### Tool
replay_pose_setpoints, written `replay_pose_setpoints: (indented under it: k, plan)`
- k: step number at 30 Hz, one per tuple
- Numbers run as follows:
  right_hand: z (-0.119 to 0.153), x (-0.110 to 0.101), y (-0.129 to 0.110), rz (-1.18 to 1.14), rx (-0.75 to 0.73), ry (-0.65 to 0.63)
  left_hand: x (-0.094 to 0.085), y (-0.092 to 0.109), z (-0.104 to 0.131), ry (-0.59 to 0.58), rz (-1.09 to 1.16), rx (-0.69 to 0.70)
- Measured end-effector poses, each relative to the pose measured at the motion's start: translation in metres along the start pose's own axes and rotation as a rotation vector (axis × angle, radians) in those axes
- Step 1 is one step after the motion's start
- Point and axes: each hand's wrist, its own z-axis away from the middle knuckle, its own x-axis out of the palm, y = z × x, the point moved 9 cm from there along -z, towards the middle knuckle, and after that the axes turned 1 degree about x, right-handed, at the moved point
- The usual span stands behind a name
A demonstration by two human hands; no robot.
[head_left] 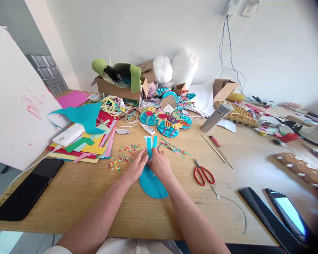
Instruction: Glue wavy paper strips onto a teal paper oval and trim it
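A round piece of blue felt lies flat at the middle of the table, under and just in front of my hands. Pale and blue strips reach away from my fingers, and a second blue strip stands beside them. My left hand is closed, its thumb and fingertips at the lower end of the strips. In my right hand is a thin, dark, pen-like tool, slanting down toward the left fingertips. Its tip is partly hidden by my fingers.
Paper confetti lies left of my hands, thin coloured sticks beyond the right one. Red-handled scissors, a grey flask and wooden skewers are to the right. Coloured sheets and a phone are left.
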Motion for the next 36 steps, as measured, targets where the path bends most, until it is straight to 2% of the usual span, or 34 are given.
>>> replay_pose_setpoints:
  k: [6, 15, 18, 20, 22, 24, 26, 27, 28, 30, 33, 36]
  plan:
    - [-0.008, 0.002, 0.001, -0.023, 0.074, 0.015, 0.002, -0.002, -0.002, -0.012, 0.033, -0.005]
    - [-0.022, -0.007, 0.005, -0.043, 0.099, 0.046, -0.003, 0.000, -0.004, 0.010, 0.010, 0.023]
    - [-0.022, -0.018, 0.017, -0.091, 0.117, 0.050, -0.004, 0.004, -0.004, 0.010, -0.028, 0.040]
    - [-0.019, -0.034, 0.035, -0.226, 0.147, 0.099, -0.005, 0.010, -0.001, -0.009, -0.065, 0.055]
    - [-0.012, -0.051, 0.057, -0.370, 0.146, 0.135, -0.005, 0.018, 0.003, -0.062, -0.109, 0.079]
    - [0.001, -0.068, 0.079, -0.549, 0.105, 0.159, -0.003, 0.027, 0.011, -0.168, -0.169, 0.128]
    - [0.018, -0.079, 0.101, -0.755, 0.065, 0.155, 0.016, 0.037, 0.026, -0.440, -0.369, 0.276]
    - [0.027, -0.084, 0.110, -0.831, 0.049, 0.155, 0.023, 0.036, 0.034, -0.554, -0.435, 0.302]
    - [0.037, -0.086, 0.119, -0.881, 0.047, 0.143, 0.027, 0.033, 0.040, -0.616, -0.496, 0.318]
    - [0.056, -0.082, 0.132, -0.960, 0.067, 0.077, 0.030, 0.029, 0.045, -0.627, -0.602, 0.342]
    - [0.078, -0.074, 0.143, -0.973, 0.115, 0.026, 0.034, 0.029, 0.045, -0.533, -0.725, 0.383]
    - [0.090, -0.067, 0.143, -0.981, 0.114, -0.011, 0.040, 0.035, 0.045, -0.445, -0.822, 0.402]
